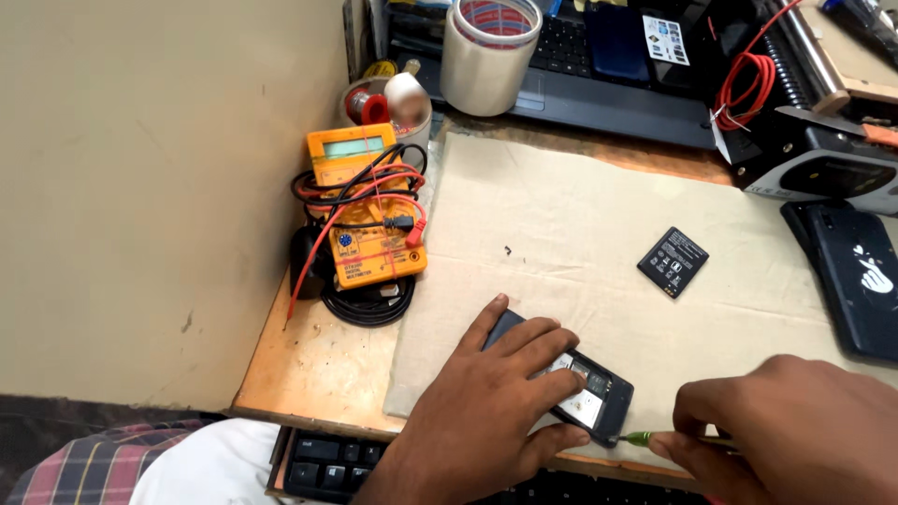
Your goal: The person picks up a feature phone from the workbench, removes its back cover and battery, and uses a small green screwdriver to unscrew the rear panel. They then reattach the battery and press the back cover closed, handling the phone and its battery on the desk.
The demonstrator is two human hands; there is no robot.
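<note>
My left hand [491, 393] presses flat on a dark mobile phone [599, 393] that lies with its back cover off on a beige mat [561, 215]. The phone's inner parts show between my fingers. My right hand [795, 430] grips a small screwdriver [655, 438] with a green tip part, whose point touches the phone's lower right corner. A black phone battery [673, 261] lies loose on the mat, farther back and to the right.
An orange multimeter [369, 220] wrapped in red and black leads sits at the mat's left. A tape roll [489, 51], a laptop keyboard [599, 65] and red wire [748, 79] stand behind. Another black phone [856, 281] lies right. A keyboard [332, 468] sits below the desk edge.
</note>
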